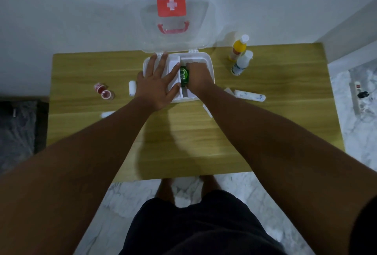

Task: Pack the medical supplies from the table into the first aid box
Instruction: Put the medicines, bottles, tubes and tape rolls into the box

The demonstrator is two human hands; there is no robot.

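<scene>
Head view: your left hand (pixel 157 83) lies spread flat on the first aid box (pixel 208 65); your right hand (pixel 196 77) has its grip pinching a green packet (pixel 184 75) inside.

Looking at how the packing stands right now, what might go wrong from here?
The right hand is pushing the green packet into a narrow slot of the first aid box; it may jam or crumple.

The clear lid stands upright behind the box and might drop onto the hands if the box is jolted, though the left hand steadies it.

The yellow bottle and white bottle look tall for the box.
</scene>
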